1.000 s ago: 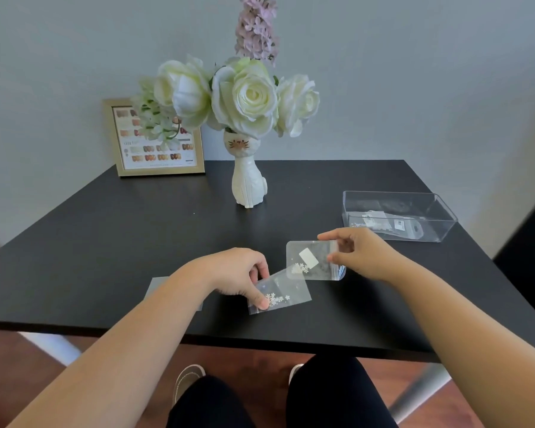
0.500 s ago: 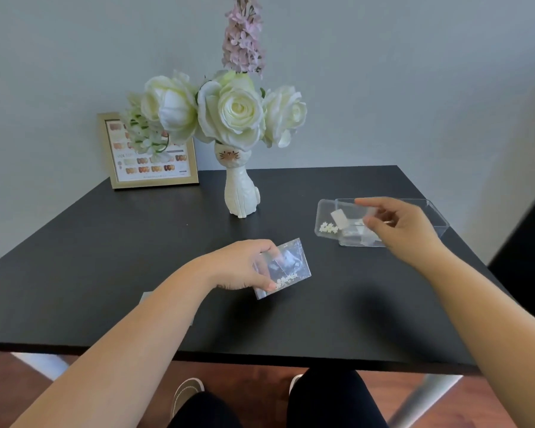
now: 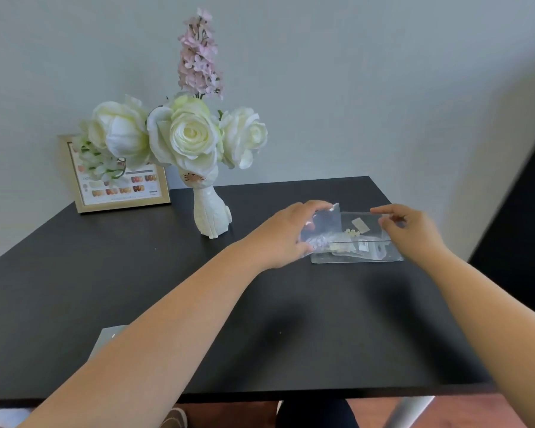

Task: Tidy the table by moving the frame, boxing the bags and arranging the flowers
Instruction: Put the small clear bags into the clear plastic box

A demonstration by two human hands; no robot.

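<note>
Both hands have travelled right and far since a moment ago, the left hand (image 3: pixel 286 239) carrying its clear bag (image 3: pixel 320 230) from mid-table to the clear box (image 3: pixel 357 242); nearest, under the left forearm at the near left edge, one grey packet (image 3: pixel 105 339) waits on the black table (image 3: pixel 291 319); further out, the left fingers pinch the bag at the box's left end, while the right hand (image 3: pixel 410 231) hovers over the right end, fingers loosely curled, apparently holding nothing; to do this well, tilt the bag over the wall, lay it flat on the bags already inside, then let go; farthest stand the vase of flowers (image 3: pixel 183 140) and the frame (image 3: pixel 122 193).
</note>
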